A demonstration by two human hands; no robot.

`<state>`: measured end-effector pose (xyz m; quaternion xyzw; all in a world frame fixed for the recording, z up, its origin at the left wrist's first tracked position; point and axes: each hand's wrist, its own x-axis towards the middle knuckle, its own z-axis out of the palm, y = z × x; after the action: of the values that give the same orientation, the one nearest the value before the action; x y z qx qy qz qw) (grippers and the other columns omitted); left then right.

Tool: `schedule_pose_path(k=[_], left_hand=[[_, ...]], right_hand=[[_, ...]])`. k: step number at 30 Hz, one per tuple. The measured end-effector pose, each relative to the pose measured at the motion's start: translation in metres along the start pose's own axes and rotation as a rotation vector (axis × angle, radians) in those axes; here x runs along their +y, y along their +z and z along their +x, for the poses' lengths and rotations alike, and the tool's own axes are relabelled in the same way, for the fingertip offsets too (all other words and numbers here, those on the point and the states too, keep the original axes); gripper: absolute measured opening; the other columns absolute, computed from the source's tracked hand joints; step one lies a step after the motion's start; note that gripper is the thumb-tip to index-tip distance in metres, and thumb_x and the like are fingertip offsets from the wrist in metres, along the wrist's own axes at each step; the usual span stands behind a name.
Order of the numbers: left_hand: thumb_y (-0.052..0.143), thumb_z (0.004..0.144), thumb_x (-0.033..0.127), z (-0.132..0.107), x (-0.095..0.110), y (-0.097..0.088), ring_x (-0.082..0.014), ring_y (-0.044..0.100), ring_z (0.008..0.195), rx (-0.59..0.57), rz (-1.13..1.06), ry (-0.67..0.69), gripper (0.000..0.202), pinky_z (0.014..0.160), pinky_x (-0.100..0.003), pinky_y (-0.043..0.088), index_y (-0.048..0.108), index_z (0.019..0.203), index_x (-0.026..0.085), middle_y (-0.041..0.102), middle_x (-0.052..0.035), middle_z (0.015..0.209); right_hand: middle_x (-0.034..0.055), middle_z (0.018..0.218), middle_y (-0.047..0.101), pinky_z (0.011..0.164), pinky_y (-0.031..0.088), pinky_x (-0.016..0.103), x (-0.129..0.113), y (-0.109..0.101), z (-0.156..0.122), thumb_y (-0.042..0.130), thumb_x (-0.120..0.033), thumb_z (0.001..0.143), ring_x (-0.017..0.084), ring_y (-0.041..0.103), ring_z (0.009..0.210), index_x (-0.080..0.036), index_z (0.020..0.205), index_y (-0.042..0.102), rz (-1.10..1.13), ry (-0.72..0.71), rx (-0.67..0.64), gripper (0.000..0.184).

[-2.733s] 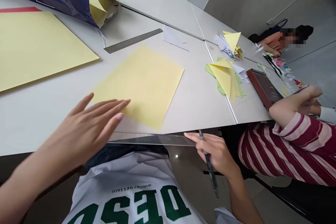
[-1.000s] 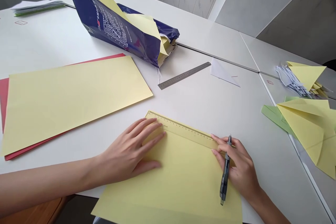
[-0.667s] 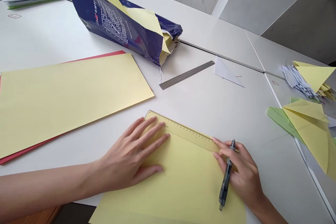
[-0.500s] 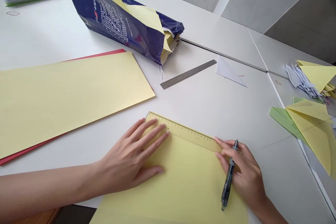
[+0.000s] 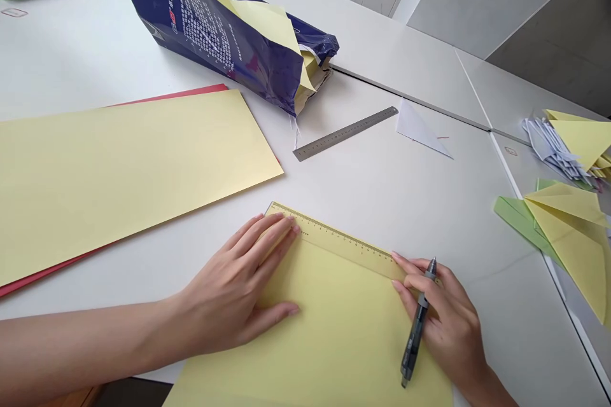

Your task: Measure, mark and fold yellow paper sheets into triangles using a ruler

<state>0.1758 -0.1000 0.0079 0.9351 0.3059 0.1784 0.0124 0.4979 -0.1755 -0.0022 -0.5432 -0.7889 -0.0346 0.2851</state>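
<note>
Altogether there are two rulers here: a clear ruler (image 5: 334, 238) lying along the far edge of the small yellow sheet (image 5: 334, 331), and a steel ruler (image 5: 344, 133) well beyond the clear ruler on the white counter (image 5: 429, 203). There is one pen (image 5: 417, 331). The right hand (image 5: 443, 324) grasps it, tip up, while its fingertips rest on the clear ruler's right end. The left hand (image 5: 238, 292) holds nothing; it lies flat and spread on the small yellow sheet, fingertips on the clear ruler's left end. Two flat yellow sheets show: the small one under both hands, and a large yellow sheet (image 5: 119, 172) left of the clear ruler, with one red sheet (image 5: 48, 270) peeking out beneath it. One blue bag (image 5: 214, 32) with yellow paper sticking out lies beyond the clear ruler, past the steel ruler. One white paper triangle (image 5: 420, 130) sits at the steel ruler's right end. Two heaps of folded paper lie far right of the clear ruler, one yellow and green (image 5: 568, 222), one white and yellow (image 5: 573, 140). A few seconds back the clear ruler was off the sheet, at the counter's near edge in the right hand, and the left hand alone touched the sheet; in the last half second the left fingers have drawn closer together and the right hand has slipped slightly outward along the ruler.
</note>
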Motion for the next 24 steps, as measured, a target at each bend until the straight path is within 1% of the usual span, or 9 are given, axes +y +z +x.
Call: schedule_pose_path(k=[4, 11, 17, 21, 24], left_hand=[[0.057, 0.086, 0.057, 0.0004, -0.0001, 0.0, -0.0368, 0.035, 0.139, -0.011, 0.014, 0.004, 0.085, 0.117, -0.049, 0.034, 0.036, 0.146, 0.0, 0.045, -0.0216, 0.145], [0.056, 0.087, 0.057, 0.0021, -0.0002, -0.0014, -0.0371, 0.034, 0.139, -0.01, 0.027, 0.012, 0.083, 0.115, -0.049, 0.036, 0.038, 0.144, -0.001, 0.045, -0.0217, 0.145], [0.056, 0.087, 0.057, 0.002, -0.0007, -0.002, -0.0365, 0.034, 0.138, -0.017, 0.037, 0.017, 0.082, 0.114, -0.049, 0.038, 0.039, 0.142, -0.001, 0.045, -0.0217, 0.144], [0.056, 0.087, 0.057, 0.0019, -0.0014, -0.0011, -0.0365, 0.034, 0.139, -0.025, 0.041, 0.014, 0.082, 0.114, -0.049, 0.039, 0.038, 0.143, -0.001, 0.044, -0.0214, 0.145], [0.056, 0.087, 0.057, 0.0024, -0.0016, -0.0007, -0.0359, 0.033, 0.14, -0.04, 0.042, 0.004, 0.084, 0.114, -0.048, 0.039, 0.035, 0.146, 0.001, 0.041, -0.0203, 0.148]], right_hand=[[0.0055, 0.118, 0.071, 0.077, 0.054, 0.038, -0.0002, 0.0001, -0.0002, 0.066, -0.002, 0.082, 0.023, 0.062, 0.092, -0.022, 0.088, 0.055, 0.004, 0.007, -0.004, 0.024], [0.0065, 0.117, 0.071, 0.078, 0.054, 0.037, 0.0005, 0.0008, -0.0004, 0.066, -0.003, 0.082, 0.022, 0.062, 0.095, -0.021, 0.087, 0.057, 0.002, 0.016, -0.007, 0.022], [0.008, 0.117, 0.072, 0.077, 0.055, 0.035, -0.0002, 0.0017, 0.0015, 0.068, -0.001, 0.081, 0.022, 0.062, 0.095, -0.019, 0.086, 0.057, 0.006, 0.01, 0.02, 0.022], [0.0086, 0.116, 0.072, 0.076, 0.055, 0.036, 0.0, 0.0011, 0.0011, 0.069, -0.001, 0.08, 0.022, 0.062, 0.095, -0.019, 0.088, 0.057, 0.01, 0.007, 0.02, 0.023], [0.009, 0.116, 0.072, 0.076, 0.056, 0.037, 0.0006, 0.0012, 0.0019, 0.068, -0.001, 0.081, 0.023, 0.063, 0.095, -0.019, 0.088, 0.057, 0.017, 0.008, 0.015, 0.023]])
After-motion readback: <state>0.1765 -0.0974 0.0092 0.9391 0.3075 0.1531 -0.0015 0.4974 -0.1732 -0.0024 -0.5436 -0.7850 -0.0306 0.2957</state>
